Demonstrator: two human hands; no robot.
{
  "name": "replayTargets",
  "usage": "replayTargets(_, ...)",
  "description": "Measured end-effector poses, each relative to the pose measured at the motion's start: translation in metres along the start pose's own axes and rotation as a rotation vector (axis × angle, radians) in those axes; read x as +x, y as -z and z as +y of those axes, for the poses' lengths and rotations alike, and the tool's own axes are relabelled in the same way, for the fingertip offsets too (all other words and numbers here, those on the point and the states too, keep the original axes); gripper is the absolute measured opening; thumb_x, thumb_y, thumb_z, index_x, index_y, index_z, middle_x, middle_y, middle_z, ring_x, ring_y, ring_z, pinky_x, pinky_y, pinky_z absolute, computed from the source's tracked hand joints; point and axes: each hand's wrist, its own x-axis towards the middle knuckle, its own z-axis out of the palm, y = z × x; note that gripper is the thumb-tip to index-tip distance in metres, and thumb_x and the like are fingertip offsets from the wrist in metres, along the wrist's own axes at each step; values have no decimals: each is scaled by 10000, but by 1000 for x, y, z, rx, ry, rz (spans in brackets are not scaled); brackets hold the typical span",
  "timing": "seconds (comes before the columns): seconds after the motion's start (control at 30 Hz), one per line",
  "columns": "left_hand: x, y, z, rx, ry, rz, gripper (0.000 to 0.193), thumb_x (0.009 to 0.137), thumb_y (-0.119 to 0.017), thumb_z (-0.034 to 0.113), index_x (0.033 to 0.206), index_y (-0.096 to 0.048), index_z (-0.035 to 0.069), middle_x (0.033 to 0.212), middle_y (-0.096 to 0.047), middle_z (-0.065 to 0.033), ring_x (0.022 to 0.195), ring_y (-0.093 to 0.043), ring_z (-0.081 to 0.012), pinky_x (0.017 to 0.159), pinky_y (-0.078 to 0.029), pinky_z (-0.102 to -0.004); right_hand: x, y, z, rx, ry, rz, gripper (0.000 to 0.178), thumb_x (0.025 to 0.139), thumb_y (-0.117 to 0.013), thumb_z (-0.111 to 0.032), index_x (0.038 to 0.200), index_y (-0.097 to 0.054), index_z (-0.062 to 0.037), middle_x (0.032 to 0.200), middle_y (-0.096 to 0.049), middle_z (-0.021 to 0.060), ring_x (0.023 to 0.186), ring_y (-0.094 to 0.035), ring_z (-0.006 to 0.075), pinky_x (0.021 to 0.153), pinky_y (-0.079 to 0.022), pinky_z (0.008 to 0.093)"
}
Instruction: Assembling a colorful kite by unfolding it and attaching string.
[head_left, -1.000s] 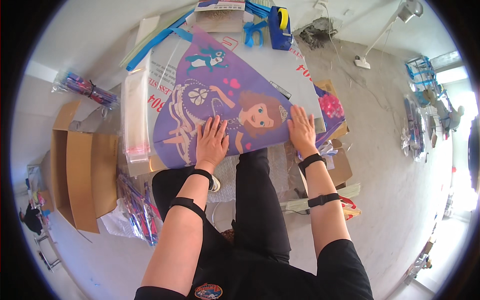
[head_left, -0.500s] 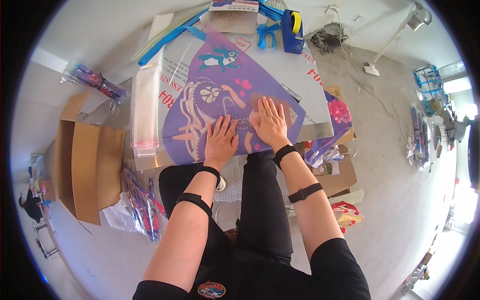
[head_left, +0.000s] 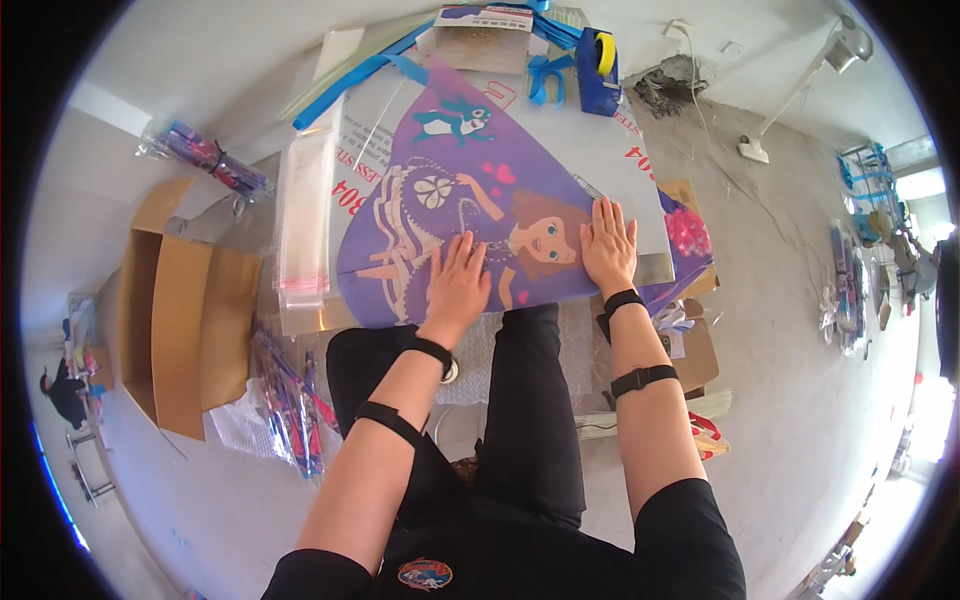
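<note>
A purple kite-shaped sheet (head_left: 420,170), printed with a cartoon figure in a dress, hearts and a teal animal, lies flat over the work board (head_left: 610,160). My left hand (head_left: 460,288) rests on it palm down, fingers stretched out, across the figure's middle. At the sheet's right corner, beside the printed head, my right hand (head_left: 610,252) lies flat with fingers extended. Neither hand grips anything. A blue ribbon (head_left: 408,68) touches the sheet's far tip.
Clear plastic sleeves (head_left: 305,215) lie along the board's left edge. At the back stand a blue tape dispenser (head_left: 598,85) and more blue ribbon (head_left: 546,78). A cardboard box (head_left: 185,320) stands left; wrapped bundles (head_left: 290,400) sit by it. A white lamp (head_left: 800,90) stands right.
My right hand has slid right across the sheet from the printed head to the right corner, uncovering the printed face. My left hand stays on the sheet near the same printed area.
</note>
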Motion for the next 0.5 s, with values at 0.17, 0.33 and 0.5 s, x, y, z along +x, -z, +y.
replayTargets(0.17,12,-23,52,-75,-23,60,528,905,-507,286,1355,-422,24,1448,-380,-111,1358,-322,-275,1109,-234,-482,0,2,-5,-5,1,1,553,960,-371,-370,1447,-315,-116,1513,-290,44,1408,-230,215,1153,-132,447)
replayTargets(0.33,4,-25,39,-59,-10,27,546,934,-454,321,1395,-383,37,1467,-358,-104,1369,-314,-227,1122,-231,-422,0,-4,-4,-14,14,17,545,963,-362,-378,1444,-325,-125,1513,-291,40,1406,-234,217,1152,-136,446)
replayTargets(0.5,-19,-6,-10,-14,96,36,516,958,-410,299,1400,-372,36,1471,-353,-105,1371,-310,-227,1129,-223,-401,-3,-2,4,-42,5,22,539,968,-351,-380,1443,-328,-126,1504,-309,44,1402,-244,218,1150,-140,448)
